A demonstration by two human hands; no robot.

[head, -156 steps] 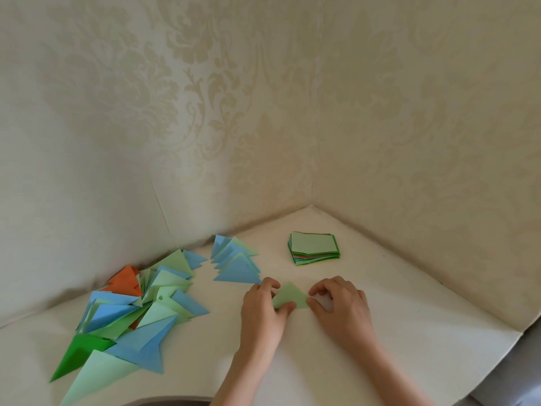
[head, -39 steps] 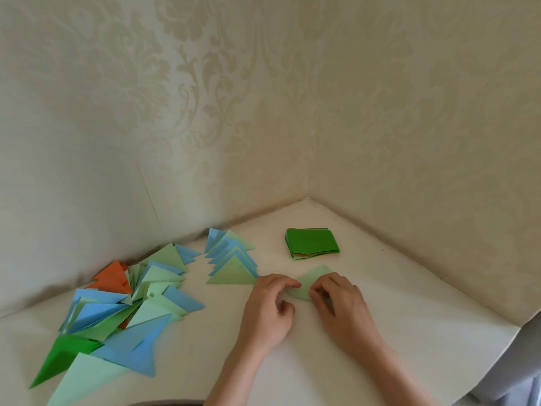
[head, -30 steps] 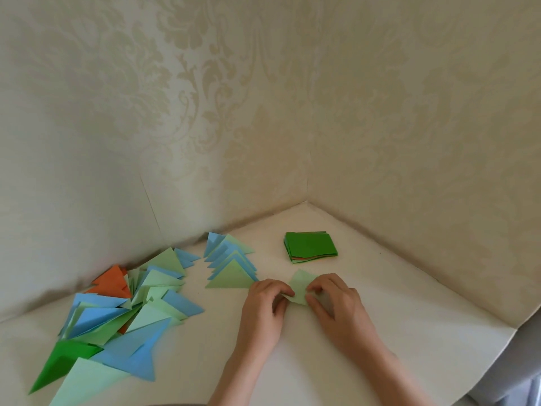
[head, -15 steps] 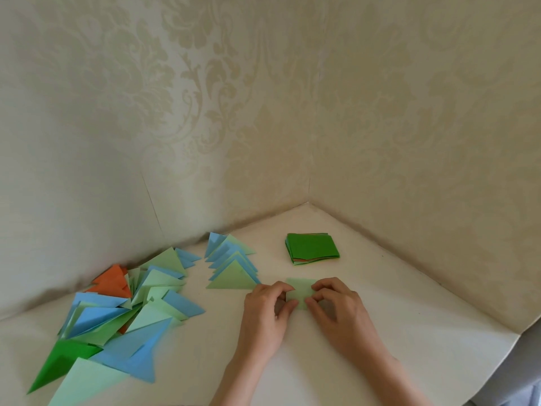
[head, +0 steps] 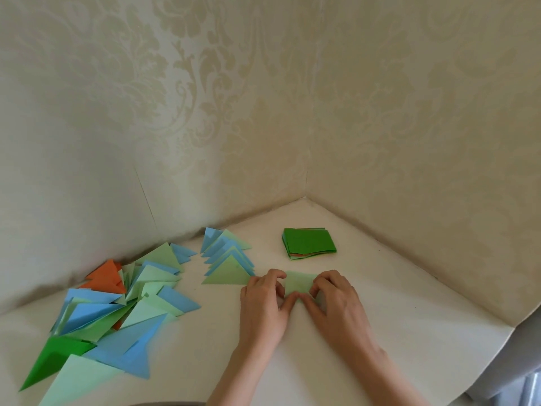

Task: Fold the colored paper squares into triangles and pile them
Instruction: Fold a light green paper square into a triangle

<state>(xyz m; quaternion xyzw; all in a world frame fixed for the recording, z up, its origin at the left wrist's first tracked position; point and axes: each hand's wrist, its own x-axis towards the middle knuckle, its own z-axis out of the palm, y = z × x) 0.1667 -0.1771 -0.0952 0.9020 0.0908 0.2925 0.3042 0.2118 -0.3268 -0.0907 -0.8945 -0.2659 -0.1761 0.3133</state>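
Observation:
A light green paper square [head: 298,284] lies on the white table between my hands. My left hand [head: 263,303] pinches its left side and my right hand [head: 336,300] pinches its right side; my fingers hide its near edge. Behind it sits a stack of unfolded squares [head: 308,243] with a dark green sheet on top. To the left stands a neat pile of folded blue and green triangles [head: 227,263]. Farther left spreads a loose heap of folded triangles [head: 111,306] in blue, green and orange.
The table [head: 409,332] fits into a corner of two wallpapered walls [head: 205,112]. Its right edge [head: 497,356] drops off at the lower right, beside a grey surface.
The previous green triangle went onto the neat pile, and a light green square came off the stack, leaving dark green on top. Both hands have turned the square and closed on its sides.

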